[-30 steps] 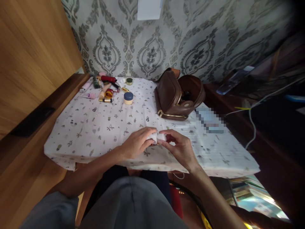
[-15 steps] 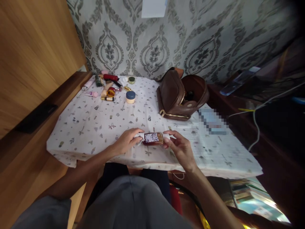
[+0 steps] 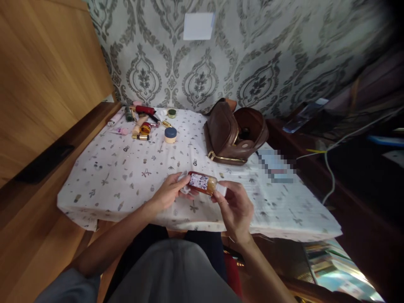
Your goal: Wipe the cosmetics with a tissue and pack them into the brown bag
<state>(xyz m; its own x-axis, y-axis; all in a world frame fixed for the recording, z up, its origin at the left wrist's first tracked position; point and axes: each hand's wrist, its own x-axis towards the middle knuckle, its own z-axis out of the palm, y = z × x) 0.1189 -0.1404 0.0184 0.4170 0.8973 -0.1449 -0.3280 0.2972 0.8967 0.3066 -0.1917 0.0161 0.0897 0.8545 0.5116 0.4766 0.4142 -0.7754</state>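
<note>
A small bottle (image 3: pixel 202 184) with amber-red liquid and a purple-and-white patterned label lies sideways between my hands, above the near part of the table. My right hand (image 3: pixel 236 206) is closed on its white cap (image 3: pixel 221 190) end, thumb and fingers pinching there. My left hand (image 3: pixel 168 191) is closed around a crumpled white wipe (image 3: pixel 184 185) and presses it against the bottle's base. The bottle slants, its base end a little farther from me than the cap. Part of the wipe is hidden by my left fingers.
A brown leather bag (image 3: pixel 221 132) stands unzipped at the back right, beside a blurred-out flat item (image 3: pixel 277 166). A blue-lidded jar (image 3: pixel 171 135) sits mid-table. Several cosmetics, among them a red tube (image 3: pixel 145 110), lie at the back left. A wooden cabinet (image 3: pixel 57 50) borders the left.
The bottle has turned from nearly level to slanted and is raised slightly. My left thumb has come over its base end with the wipe. My view has tipped up a little.
</note>
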